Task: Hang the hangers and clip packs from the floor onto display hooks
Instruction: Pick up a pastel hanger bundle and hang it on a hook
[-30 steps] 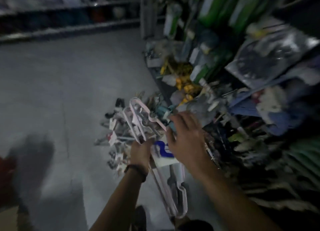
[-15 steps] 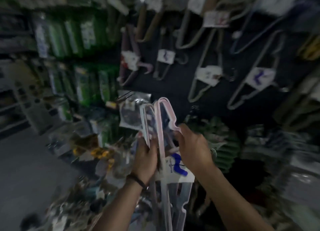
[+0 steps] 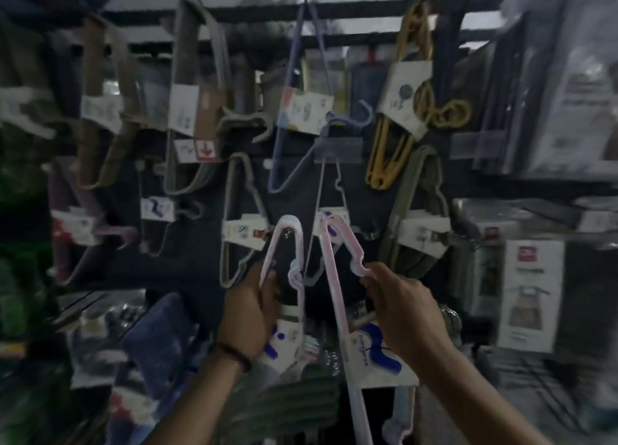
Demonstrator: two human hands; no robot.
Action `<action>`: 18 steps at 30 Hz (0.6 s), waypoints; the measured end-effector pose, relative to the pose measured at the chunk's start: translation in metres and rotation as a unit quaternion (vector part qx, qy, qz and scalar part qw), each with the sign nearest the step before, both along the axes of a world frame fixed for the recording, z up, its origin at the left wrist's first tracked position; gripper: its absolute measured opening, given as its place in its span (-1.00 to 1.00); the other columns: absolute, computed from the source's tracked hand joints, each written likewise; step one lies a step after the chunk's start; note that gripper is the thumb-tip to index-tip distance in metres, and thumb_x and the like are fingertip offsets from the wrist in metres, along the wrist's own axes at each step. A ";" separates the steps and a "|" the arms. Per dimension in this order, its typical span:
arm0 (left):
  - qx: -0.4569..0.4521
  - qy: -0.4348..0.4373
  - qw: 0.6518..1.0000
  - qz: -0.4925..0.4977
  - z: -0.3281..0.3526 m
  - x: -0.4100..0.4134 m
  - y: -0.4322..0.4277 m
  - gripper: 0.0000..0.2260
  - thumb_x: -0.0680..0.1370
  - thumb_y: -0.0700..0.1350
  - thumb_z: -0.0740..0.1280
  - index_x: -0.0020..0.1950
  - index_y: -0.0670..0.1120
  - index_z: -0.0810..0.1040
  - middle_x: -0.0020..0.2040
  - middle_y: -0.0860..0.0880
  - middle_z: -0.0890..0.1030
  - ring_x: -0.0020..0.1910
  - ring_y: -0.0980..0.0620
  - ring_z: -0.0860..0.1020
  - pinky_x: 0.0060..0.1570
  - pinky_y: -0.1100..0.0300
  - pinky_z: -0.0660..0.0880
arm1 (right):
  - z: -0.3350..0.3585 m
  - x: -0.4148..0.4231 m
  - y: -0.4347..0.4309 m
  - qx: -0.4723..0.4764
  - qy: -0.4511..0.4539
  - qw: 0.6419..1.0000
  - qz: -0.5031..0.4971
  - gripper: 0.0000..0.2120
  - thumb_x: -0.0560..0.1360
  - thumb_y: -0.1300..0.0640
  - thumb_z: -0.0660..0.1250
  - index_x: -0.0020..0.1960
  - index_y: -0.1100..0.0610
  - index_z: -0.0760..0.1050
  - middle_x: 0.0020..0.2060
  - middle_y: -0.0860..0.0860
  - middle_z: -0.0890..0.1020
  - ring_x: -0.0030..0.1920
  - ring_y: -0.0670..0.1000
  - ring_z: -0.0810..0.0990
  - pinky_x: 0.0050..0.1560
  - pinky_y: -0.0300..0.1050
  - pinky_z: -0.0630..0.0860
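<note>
Presently, at lower centre, one pink hanger pack (image 3: 287,244) is gripped in the left hand (image 3: 249,314), a second pack (image 3: 341,244) pinched in the right hand (image 3: 401,306). Light, stiff plastic is judged; the shoulder notch should be held.

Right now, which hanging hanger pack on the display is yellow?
The yellow hanger pack at top right, above the olive-green pack; the rest are grey, brown, blue or pink.

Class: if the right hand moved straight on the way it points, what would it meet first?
Probably the white hanger pack hanging on the display, beyond the pink hangers the right hand pinches; depth unclear.
</note>
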State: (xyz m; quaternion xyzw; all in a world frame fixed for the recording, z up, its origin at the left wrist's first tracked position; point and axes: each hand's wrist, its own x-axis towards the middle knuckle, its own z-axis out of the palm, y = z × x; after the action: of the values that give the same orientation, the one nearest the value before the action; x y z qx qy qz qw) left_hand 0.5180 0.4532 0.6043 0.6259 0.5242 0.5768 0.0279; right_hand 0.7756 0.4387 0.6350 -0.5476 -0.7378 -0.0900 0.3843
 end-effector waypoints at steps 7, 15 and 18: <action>-0.035 0.058 0.991 -0.116 0.058 -0.015 0.017 -0.82 0.62 0.14 0.20 -0.10 0.23 0.56 -0.22 0.39 0.65 -0.20 0.36 0.63 -0.24 0.50 0.42 | 0.021 0.006 0.050 -0.018 -0.019 0.999 -0.030 -0.77 0.72 -0.09 0.12 0.34 -0.15 0.42 -0.15 0.01 0.67 -0.26 0.12 0.65 -0.29 0.09 0.63; -0.025 0.143 0.960 -0.239 0.096 -0.006 0.039 -0.84 0.70 0.02 0.25 0.14 0.26 0.59 -0.06 0.29 0.67 -0.11 0.23 0.67 -0.15 0.44 0.49 | 0.062 -0.028 0.088 0.024 0.006 0.998 -0.061 -0.87 0.72 -0.07 0.14 0.22 -0.12 0.41 -0.18 0.01 0.65 -0.30 0.13 0.64 -0.31 0.14 0.65; -0.007 0.150 0.951 -0.269 0.100 -0.008 0.049 -0.76 0.70 0.03 0.27 0.35 0.19 0.58 0.04 0.32 0.66 0.00 0.24 0.66 -0.02 0.38 0.52 | 0.068 -0.036 0.088 0.055 -0.010 0.997 -0.046 -0.84 0.71 -0.03 0.18 0.27 -0.14 0.41 -0.18 -0.02 0.62 -0.33 0.08 0.61 -0.35 0.10 0.63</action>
State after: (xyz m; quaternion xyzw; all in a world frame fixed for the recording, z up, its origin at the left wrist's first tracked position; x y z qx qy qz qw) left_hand 0.5097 0.5024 0.7042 0.8228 0.3380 0.4441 0.1076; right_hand 0.7401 0.5270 0.7028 -0.5582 -0.7096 -0.1536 0.4015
